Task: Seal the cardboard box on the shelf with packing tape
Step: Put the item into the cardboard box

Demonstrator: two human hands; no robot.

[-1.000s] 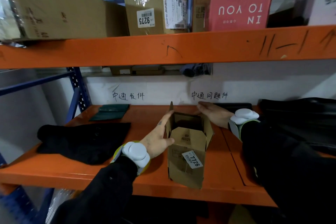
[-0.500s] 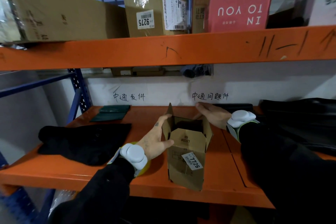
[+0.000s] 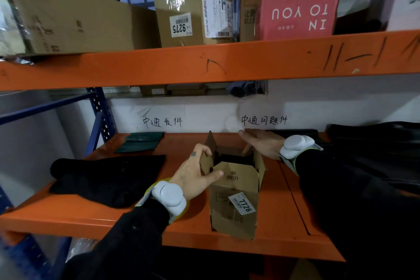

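the cardboard box stands upright at the near edge of the shelf, flaps up; the left hand, nearer, pinches the left flap, the right hand lays straight fingers at its far right.

Shelf: orange. Cardboard box: brown (white label, black digits). Cloth left of the box: black. Upper carton: pink, white lettering.

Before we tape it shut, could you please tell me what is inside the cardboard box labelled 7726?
The cardboard box is open on top. Inside shows only darkness; contents cannot be made out. Its near flap, tilted inward, covers the front of the interior.
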